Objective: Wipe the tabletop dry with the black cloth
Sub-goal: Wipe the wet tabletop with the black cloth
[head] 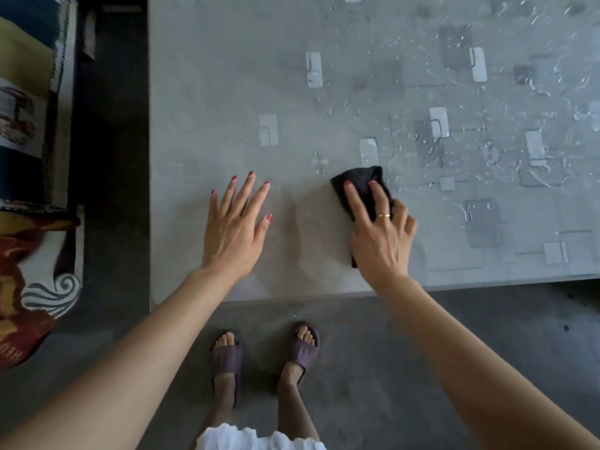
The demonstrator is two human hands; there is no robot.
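The grey tabletop (227,76) fills the upper part of the view. Water drops and streaks (487,102) cover its right half; the left part looks matt and dry. The folded black cloth (358,180) lies flat near the front edge, under my right hand (380,235), which presses on it with fingers spread and a gold ring showing. My left hand (237,225) rests flat on the dry surface to the left of the cloth, fingers apart, holding nothing.
Pale square patches (314,69) are scattered over the tabletop. The table's front edge (324,295) runs just behind my wrists. My feet in purple sandals (227,355) stand on the dark floor. A patterned rug or cushion (32,157) lies at the left.
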